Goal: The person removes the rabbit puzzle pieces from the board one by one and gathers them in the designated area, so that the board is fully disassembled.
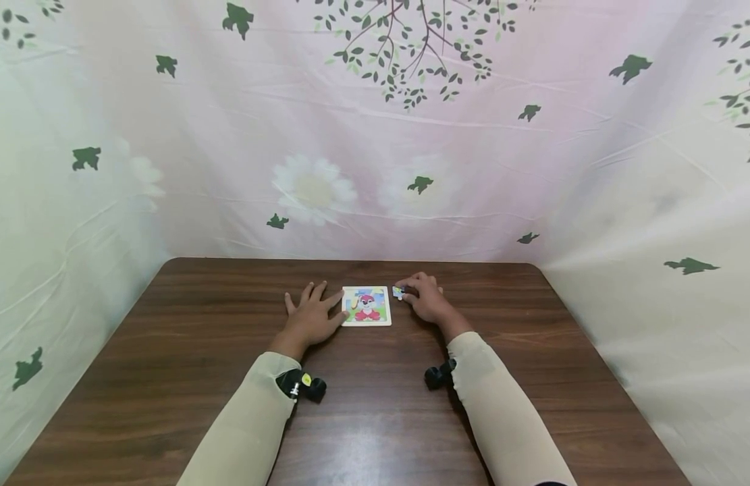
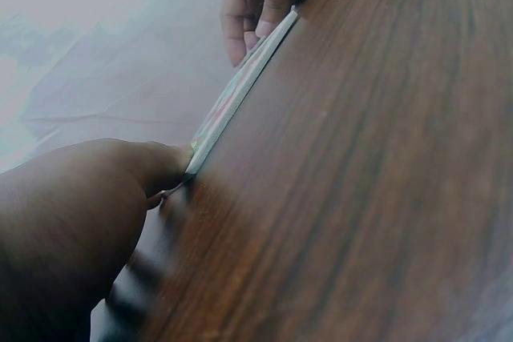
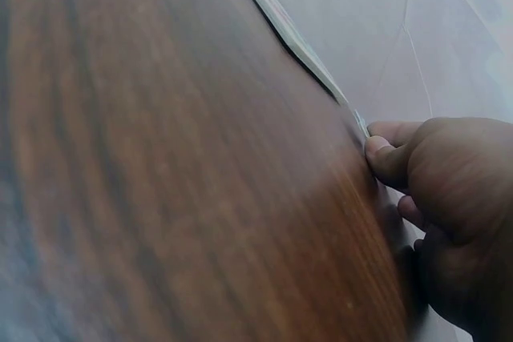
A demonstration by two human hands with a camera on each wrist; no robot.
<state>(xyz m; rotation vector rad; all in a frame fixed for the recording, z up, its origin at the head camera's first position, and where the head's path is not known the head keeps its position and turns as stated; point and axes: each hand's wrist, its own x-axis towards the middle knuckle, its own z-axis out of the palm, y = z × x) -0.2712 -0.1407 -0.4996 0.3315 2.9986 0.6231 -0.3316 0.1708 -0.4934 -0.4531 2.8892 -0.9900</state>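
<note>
- Head view: a person works at a brown wood-grain table (image 1: 368, 418), a square picture board (image 1: 367, 312) lying flat near its far edge, between the two hands.
- The board, bordered in white, shows a pink-and-red cartoon animal against blue and green.
- At the board's left side, the left hand (image 1: 312, 318) lies with its fingers spread apart, thumb and forefinger touching the edge.
- To the right, the right hand (image 1: 428, 299) pinches a small piece (image 1: 397, 292), blue and yellow, its thumb and fingers clamped on it just beside the board's upper right corner.
- Left wrist view: the board appears almost edge-on, the left thumb at its near corner and the right hand's fingers beyond.
- Right wrist view: thumb and forefinger close on the thin piece, seen near the board's end.
- Pale sleeves (image 1: 244, 422) cover both forearms; behind hangs a pink-and-white cloth (image 1: 229, 135) printed with leaves, birds and daisies.
</note>
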